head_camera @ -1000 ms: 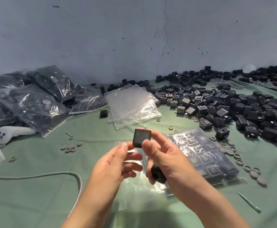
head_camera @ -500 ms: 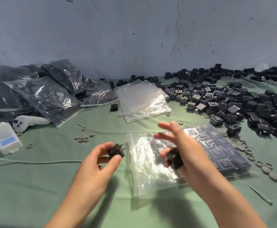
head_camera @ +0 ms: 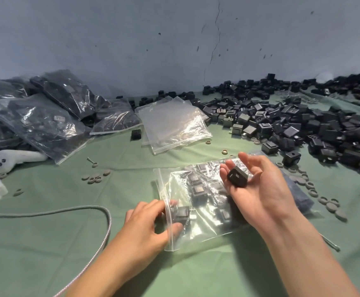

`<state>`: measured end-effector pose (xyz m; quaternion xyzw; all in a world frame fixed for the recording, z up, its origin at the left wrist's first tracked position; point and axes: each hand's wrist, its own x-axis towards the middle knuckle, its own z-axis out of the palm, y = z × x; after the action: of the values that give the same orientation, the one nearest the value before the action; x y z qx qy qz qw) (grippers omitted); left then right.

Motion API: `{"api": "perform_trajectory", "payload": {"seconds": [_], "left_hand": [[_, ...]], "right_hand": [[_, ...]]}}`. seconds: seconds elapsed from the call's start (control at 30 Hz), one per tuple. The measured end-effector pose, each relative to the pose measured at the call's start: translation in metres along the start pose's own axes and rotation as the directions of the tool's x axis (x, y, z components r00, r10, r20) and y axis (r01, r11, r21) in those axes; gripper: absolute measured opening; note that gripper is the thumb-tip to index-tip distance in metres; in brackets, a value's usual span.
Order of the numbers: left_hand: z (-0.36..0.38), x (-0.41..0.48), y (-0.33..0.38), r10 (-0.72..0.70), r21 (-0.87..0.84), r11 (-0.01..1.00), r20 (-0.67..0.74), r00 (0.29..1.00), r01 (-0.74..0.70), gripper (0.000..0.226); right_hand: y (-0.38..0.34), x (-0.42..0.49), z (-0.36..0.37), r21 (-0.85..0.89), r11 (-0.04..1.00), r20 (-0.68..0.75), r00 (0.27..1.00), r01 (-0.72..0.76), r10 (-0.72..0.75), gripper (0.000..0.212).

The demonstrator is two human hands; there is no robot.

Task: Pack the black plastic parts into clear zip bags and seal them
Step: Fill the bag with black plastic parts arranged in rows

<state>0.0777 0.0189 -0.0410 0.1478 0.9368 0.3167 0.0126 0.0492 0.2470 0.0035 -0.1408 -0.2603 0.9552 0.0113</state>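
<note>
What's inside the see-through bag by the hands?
Black plastic parts lie inside the clear zip bag; the left hand grips one at its mouth. The right hand, holding another part, covers some of the bag, so anything there is hidden.

two bare hands on bare forearms, nothing worn up to the lower edge of the view

left hand [head_camera: 151, 224]: seen from the back, slim fingers [head_camera: 144, 210], smooth knuckles, tips blurred behind clear plastic, nails too soft to make out

left forearm [head_camera: 110, 264]: slender, smooth, bare wrist

right hand [head_camera: 260, 189]: seen from the palm side, long slim fingers with faint joint creases, a fuller pad at the thumb's base, fine creases across the wrist

right forearm [head_camera: 303, 254]: bare too, broader in view, a faint tendon line along the inner side
</note>
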Motion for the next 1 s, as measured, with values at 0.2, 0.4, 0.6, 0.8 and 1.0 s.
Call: {"api": "perform_trajectory", "payload": {"seconds": [0.2,0.4,0.6,0.8,1.0], "left_hand": [[0.006,0.010,-0.004,0.073,0.057,0.996,-0.026,0.997,-0.071,0.049],[0.011,0.022,-0.004,0.086,0.088,0.993,-0.094,0.992,-0.077,0.048],[0.009,0.024,-0.009,0.138,0.066,0.989,-0.043,0.990,-0.135,0.041],[0.018,0.038,-0.003,0.165,0.167,0.974,-0.067,0.984,-0.152,0.031],[0.015,0.039,-0.001,0.114,0.174,0.980,-0.124,0.986,-0.091,0.029]], "right_hand": [[-0.005,0.005,-0.004,-0.037,0.999,-0.010,1.000,0.024,-0.024,0.051],[-0.005,0.010,-0.002,-0.058,0.998,-0.029,1.000,0.005,-0.007,0.059],[-0.017,0.010,-0.004,-0.045,0.999,-0.031,0.999,0.019,-0.020,0.037],[-0.016,0.012,-0.001,-0.158,0.985,-0.027,0.997,0.070,-0.075,0.013],[-0.010,0.014,0.001,-0.422,0.886,0.123,0.980,0.194,-0.156,0.029]]}}
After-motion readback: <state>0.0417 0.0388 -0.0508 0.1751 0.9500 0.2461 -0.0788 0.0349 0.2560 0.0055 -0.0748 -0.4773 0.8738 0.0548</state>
